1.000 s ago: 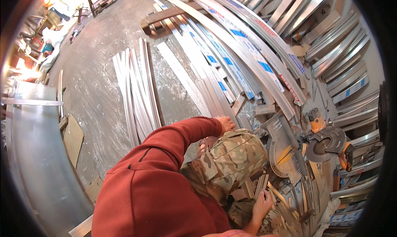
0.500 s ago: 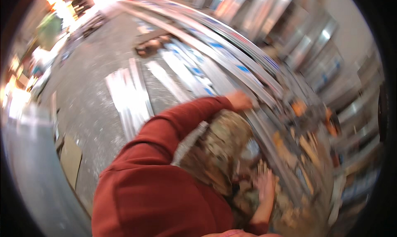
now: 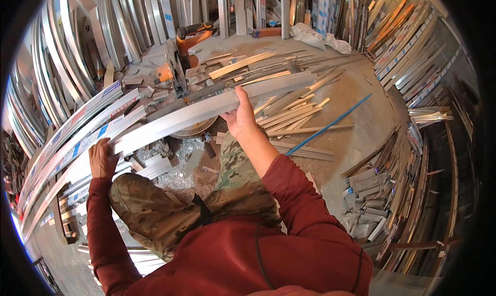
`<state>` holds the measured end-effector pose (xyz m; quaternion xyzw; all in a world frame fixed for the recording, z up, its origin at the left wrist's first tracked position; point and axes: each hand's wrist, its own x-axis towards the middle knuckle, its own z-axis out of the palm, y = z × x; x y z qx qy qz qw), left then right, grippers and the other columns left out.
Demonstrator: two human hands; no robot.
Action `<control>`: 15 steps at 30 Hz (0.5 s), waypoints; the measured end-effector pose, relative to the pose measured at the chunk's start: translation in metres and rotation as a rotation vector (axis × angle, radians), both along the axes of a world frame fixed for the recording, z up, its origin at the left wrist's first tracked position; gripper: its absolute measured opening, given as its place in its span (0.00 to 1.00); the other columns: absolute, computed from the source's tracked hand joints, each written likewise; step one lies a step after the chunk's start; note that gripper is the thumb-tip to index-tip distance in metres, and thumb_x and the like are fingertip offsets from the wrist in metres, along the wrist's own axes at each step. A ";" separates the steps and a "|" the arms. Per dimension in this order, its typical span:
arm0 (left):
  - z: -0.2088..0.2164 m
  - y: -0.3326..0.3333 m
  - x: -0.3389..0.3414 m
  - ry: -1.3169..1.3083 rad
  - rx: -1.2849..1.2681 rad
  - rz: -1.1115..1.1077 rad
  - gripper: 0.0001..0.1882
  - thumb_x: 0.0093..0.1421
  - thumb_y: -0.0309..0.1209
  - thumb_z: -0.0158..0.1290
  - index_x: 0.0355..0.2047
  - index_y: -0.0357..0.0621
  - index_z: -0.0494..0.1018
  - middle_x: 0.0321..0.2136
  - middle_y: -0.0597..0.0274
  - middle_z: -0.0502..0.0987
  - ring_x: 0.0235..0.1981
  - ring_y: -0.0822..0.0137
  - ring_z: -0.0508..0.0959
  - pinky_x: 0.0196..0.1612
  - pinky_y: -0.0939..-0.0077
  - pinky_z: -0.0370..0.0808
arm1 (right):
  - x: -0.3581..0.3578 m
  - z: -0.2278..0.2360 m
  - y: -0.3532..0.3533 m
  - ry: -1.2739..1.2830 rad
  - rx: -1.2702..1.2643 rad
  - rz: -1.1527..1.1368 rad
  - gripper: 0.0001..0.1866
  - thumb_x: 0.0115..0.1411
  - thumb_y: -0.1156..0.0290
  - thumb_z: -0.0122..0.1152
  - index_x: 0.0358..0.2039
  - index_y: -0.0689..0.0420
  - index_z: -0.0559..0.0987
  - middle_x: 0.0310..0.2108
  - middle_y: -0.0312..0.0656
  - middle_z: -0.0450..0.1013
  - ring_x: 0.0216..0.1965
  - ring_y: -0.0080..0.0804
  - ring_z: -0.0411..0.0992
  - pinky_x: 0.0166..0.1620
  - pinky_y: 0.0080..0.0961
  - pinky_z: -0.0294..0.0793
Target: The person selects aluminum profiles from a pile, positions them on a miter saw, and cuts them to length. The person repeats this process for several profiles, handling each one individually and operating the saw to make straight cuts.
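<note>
A long silver metal profile [image 3: 181, 116] is held up across the front of me, tilted so its right end is farther off. My left hand [image 3: 103, 159] is closed at its near left end. My right hand [image 3: 241, 112] grips the profile near its middle, thumb on top and fingers underneath. Beyond the profile stands an orange and black power saw [image 3: 175, 63], with a round base partly hidden under the profile. My knees in camouflage trousers [image 3: 147, 205] lie below.
Wrapped profiles [image 3: 85, 141] stretch along the left. Loose strips [image 3: 294, 117] and a blue rod [image 3: 330, 123] lie on the floor ahead right. Short offcuts [image 3: 369, 208] are heaped at the right. Many upright profiles [image 3: 121, 24] lean along the back wall.
The view has swung right toward the saw. My left hand, earlier reaching over the profiles, now holds the silver profile's left end. My right hand, earlier spread and low, now grips it.
</note>
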<state>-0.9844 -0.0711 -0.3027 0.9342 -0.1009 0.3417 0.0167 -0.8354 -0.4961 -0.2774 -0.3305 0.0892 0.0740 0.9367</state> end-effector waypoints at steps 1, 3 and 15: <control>0.000 0.000 -0.001 0.030 -0.024 -0.025 0.29 0.38 0.26 0.68 0.42 0.47 0.68 0.42 0.60 0.76 0.42 0.56 0.75 0.49 0.61 0.67 | 0.002 0.001 -0.004 -0.008 0.046 -0.006 0.31 0.55 0.52 0.66 0.52 0.56 0.68 0.50 0.41 0.70 0.53 0.39 0.68 0.58 0.42 0.67; 0.000 0.007 -0.009 0.107 -0.067 -0.014 0.28 0.37 0.23 0.68 0.38 0.48 0.66 0.35 0.62 0.75 0.35 0.56 0.74 0.45 0.61 0.68 | 0.005 -0.002 -0.005 -0.027 0.138 0.023 0.28 0.54 0.58 0.65 0.51 0.56 0.68 0.48 0.41 0.70 0.51 0.35 0.68 0.55 0.36 0.67; -0.008 0.017 -0.010 0.255 -0.021 0.237 0.25 0.38 0.28 0.68 0.38 0.47 0.71 0.35 0.57 0.73 0.40 0.52 0.72 0.44 0.58 0.68 | 0.039 -0.015 -0.020 -0.086 0.169 -0.027 0.18 0.56 0.57 0.60 0.40 0.56 0.72 0.40 0.47 0.74 0.45 0.45 0.73 0.54 0.41 0.72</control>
